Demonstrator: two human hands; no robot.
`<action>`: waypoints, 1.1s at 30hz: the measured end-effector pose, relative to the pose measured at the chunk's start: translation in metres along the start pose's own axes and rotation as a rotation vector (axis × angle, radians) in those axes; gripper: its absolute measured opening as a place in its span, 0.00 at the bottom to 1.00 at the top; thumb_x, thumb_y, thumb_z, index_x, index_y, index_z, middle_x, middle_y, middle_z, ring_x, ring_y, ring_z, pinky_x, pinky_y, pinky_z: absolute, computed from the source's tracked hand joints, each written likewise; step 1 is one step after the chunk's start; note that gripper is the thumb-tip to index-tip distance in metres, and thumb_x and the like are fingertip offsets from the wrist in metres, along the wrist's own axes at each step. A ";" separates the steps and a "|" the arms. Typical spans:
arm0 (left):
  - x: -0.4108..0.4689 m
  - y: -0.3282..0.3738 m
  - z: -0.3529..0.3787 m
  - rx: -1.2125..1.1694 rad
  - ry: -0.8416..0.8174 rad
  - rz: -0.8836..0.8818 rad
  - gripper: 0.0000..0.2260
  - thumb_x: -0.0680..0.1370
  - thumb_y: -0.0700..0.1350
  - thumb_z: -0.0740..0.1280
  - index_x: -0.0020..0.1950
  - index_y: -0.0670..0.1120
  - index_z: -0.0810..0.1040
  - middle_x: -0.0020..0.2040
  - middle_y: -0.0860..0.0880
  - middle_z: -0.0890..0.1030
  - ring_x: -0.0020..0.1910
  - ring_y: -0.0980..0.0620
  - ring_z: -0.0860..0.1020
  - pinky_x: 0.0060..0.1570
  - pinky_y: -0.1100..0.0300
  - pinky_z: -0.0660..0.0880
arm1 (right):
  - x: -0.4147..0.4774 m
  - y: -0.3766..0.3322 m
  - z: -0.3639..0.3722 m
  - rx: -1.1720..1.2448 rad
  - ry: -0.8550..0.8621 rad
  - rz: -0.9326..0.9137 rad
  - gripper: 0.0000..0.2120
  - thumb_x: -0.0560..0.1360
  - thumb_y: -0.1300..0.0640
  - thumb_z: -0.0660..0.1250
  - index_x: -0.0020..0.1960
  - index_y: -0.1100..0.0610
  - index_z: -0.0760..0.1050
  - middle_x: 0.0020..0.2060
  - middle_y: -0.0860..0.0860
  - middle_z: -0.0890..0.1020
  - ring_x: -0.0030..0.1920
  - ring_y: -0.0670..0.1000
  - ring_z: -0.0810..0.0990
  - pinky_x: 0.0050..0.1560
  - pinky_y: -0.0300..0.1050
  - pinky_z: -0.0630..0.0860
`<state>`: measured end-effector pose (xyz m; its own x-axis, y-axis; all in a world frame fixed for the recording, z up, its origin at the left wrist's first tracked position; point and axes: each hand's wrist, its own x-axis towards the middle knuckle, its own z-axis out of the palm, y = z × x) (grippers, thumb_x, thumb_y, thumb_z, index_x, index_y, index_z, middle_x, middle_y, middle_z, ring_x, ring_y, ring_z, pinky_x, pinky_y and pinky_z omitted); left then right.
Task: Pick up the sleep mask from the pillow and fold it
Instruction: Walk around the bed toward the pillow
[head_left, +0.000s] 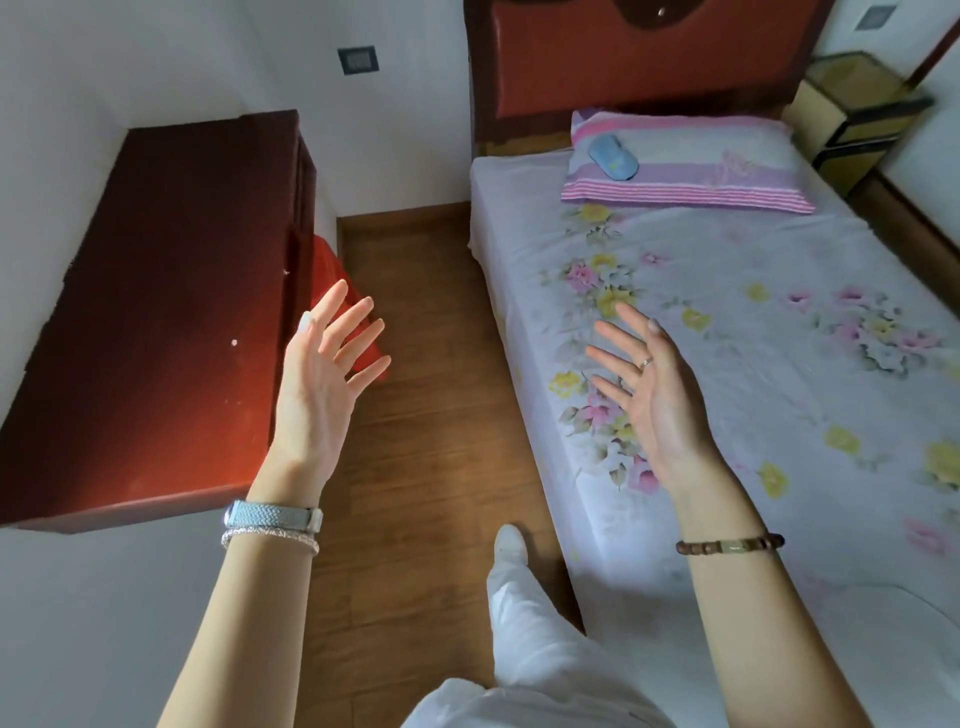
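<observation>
A light blue sleep mask lies on the left part of a pink and purple striped pillow at the head of the bed. My left hand is raised over the floor beside the cabinet, palm up, fingers spread and empty. Over the near left edge of the mattress my right hand is held up, fingers apart, holding nothing. Both hands are far from the mask, well short of the pillow.
The bed has a floral sheet and a red-brown headboard. A dark red cabinet stands at the left, with a red object behind it. A strip of wooden floor runs between them. My leg in white stands there.
</observation>
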<state>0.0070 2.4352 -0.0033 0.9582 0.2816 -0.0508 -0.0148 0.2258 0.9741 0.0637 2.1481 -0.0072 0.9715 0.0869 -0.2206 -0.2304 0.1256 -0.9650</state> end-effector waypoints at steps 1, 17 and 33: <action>0.015 0.001 0.005 0.008 -0.002 0.002 0.27 0.79 0.59 0.52 0.77 0.51 0.64 0.74 0.47 0.72 0.70 0.48 0.74 0.69 0.39 0.68 | 0.014 -0.005 0.000 -0.002 0.000 0.002 0.18 0.83 0.45 0.50 0.68 0.43 0.71 0.67 0.47 0.78 0.65 0.48 0.79 0.69 0.54 0.71; 0.202 -0.001 0.036 0.015 -0.035 0.007 0.27 0.79 0.58 0.50 0.76 0.51 0.63 0.74 0.47 0.71 0.70 0.48 0.73 0.69 0.40 0.69 | 0.187 -0.043 0.011 0.009 0.020 0.047 0.16 0.84 0.46 0.49 0.65 0.42 0.71 0.68 0.48 0.77 0.66 0.51 0.78 0.70 0.55 0.70; 0.459 0.019 0.013 -0.043 -0.131 -0.067 0.27 0.80 0.58 0.52 0.76 0.49 0.65 0.73 0.46 0.73 0.70 0.46 0.74 0.69 0.38 0.68 | 0.406 -0.071 0.084 0.128 0.140 0.084 0.14 0.84 0.53 0.52 0.62 0.45 0.74 0.63 0.50 0.79 0.66 0.55 0.78 0.69 0.56 0.71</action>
<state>0.4498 2.5565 -0.0054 0.9865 0.1407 -0.0832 0.0408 0.2808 0.9589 0.4699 2.2579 -0.0167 0.9447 -0.0345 -0.3262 -0.3080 0.2492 -0.9182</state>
